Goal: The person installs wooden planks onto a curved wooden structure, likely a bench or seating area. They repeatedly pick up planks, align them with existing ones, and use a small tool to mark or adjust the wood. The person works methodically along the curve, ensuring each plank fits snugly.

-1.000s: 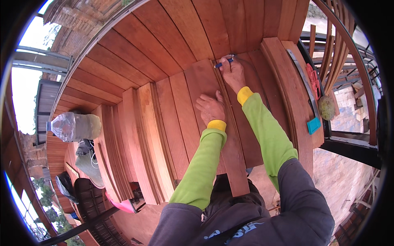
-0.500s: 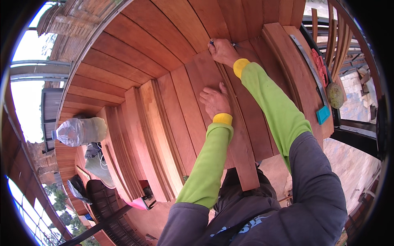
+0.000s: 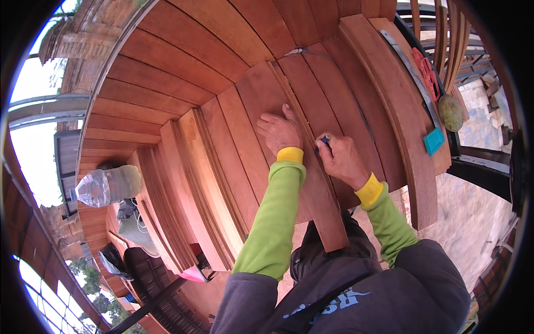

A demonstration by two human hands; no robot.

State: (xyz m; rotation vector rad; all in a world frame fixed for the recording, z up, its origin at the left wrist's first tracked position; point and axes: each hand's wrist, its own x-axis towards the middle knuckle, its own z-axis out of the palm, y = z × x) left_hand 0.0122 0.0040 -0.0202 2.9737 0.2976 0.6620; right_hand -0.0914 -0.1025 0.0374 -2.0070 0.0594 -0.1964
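My left hand (image 3: 280, 125) rests with its fingers apart on a reddish wooden plank (image 3: 257, 86), just left of a long narrow board (image 3: 328, 220) laid over the planks. My right hand (image 3: 339, 158) is lower and to the right, closed on a small blue pen-like tool (image 3: 322, 143) at that board's right edge. Much of the tool is hidden by the fingers. Both forearms have green sleeves with yellow cuffs.
Stacked boards (image 3: 189, 178) lie left of the hands, beside a plastic jug (image 3: 108, 185). A longer board (image 3: 384, 100) on the right carries a metal square (image 3: 432, 142) with a teal handle, near a red tool (image 3: 425, 72) and a mottled round object (image 3: 449, 113). The curved plank wall (image 3: 178, 50) rises behind.
My right hand has come down and toward me along the narrow board, still gripping the blue tool. My left hand stays on the planks. The view has shifted slightly.
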